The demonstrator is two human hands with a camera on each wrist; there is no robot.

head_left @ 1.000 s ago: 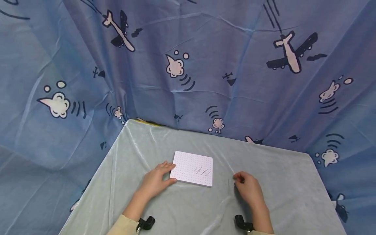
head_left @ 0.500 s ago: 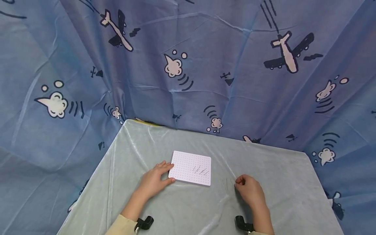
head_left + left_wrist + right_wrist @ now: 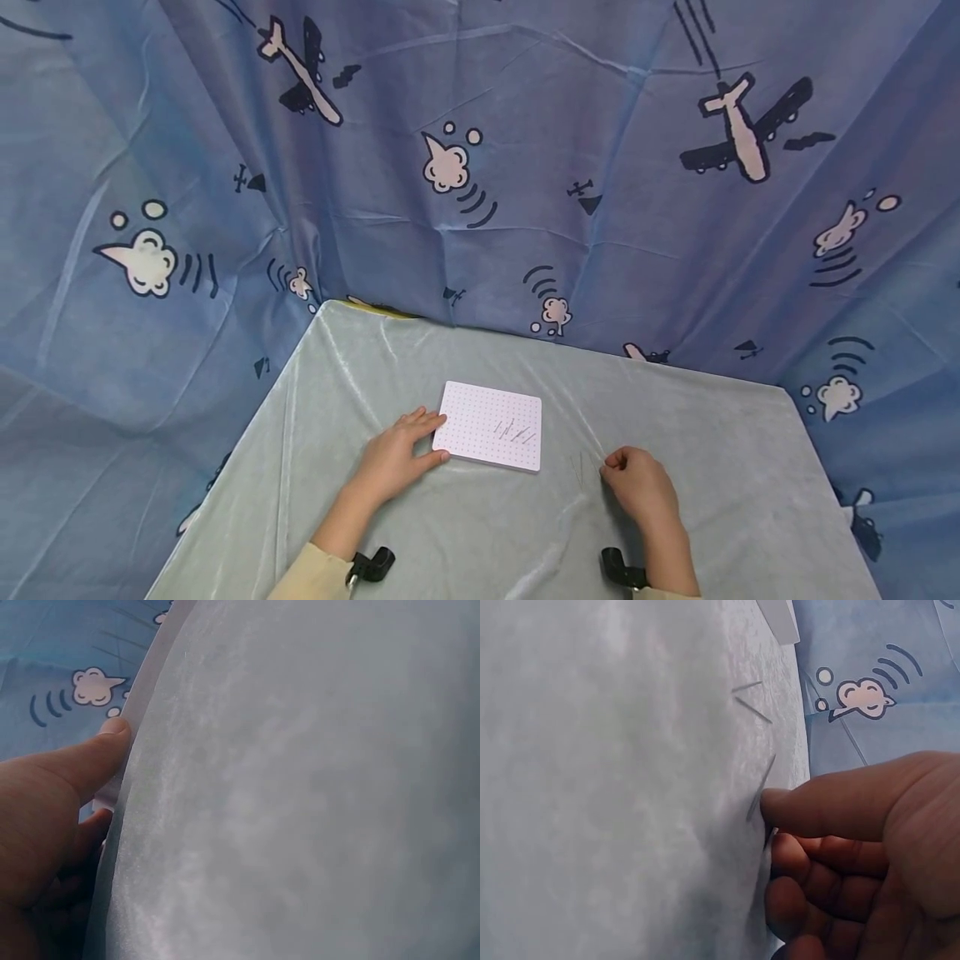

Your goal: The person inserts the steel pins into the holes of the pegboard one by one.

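A white board with rounded corners and rows of small dots lies on the cloth in the head view. Several thin dark needles show on its right half. My left hand holds the board by its left end, thumb at the near corner and fingertips on the left edge. To the right of the board, my right hand is low over the cloth, thumb and forefinger pinched together. In the right wrist view a thin metal needle sticks out at the thumb tip. Two more needles lie on the cloth nearby.
A pale green velvety cloth with creases covers the table. Blue curtain printed with planes and clouds hangs behind and at both sides. A black wrist mount sits on each forearm.
My right hand has shifted slightly toward me, and its thumb and forefinger have closed together beside the needles on the cloth. My left hand and the board stay in place.
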